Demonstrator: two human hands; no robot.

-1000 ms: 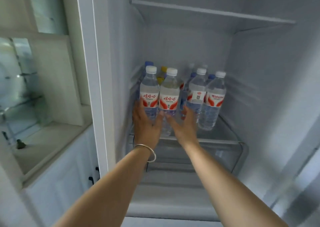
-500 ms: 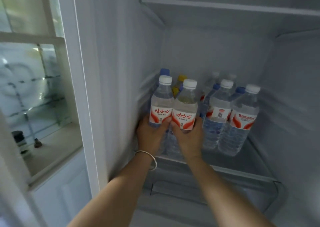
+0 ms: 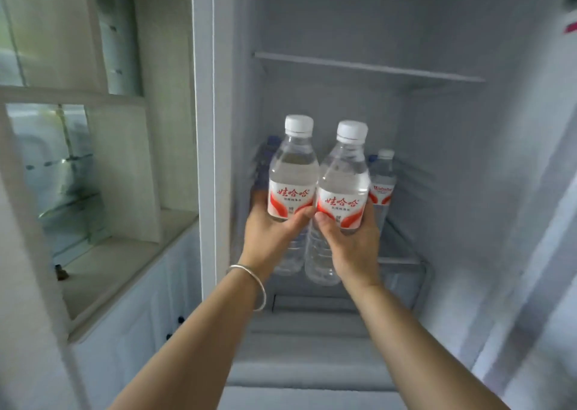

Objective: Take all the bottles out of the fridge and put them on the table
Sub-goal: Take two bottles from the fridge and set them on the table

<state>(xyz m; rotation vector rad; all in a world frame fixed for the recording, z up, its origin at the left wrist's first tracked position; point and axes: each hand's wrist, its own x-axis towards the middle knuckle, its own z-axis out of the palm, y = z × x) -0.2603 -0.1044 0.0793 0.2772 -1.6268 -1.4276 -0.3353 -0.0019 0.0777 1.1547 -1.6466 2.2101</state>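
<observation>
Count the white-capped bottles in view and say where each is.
3: one in the left hand, one in the right hand, one on the fridge shelf behind them. Others may be hidden.

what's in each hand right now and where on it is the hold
Each holds one clear white-capped water bottle around its lower body, at the label's bottom edge: left hand the left bottle, right hand the right bottle.

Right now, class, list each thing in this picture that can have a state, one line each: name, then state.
Left hand: closed around the left bottle.
Right hand: closed around the right bottle.
Left bottle: capped, upright, held.
Right bottle: capped, upright, held, touching the left bottle.
Bottle behind: capped, standing in the fridge.
Fridge: open.
Upper shelf: bare.
</observation>
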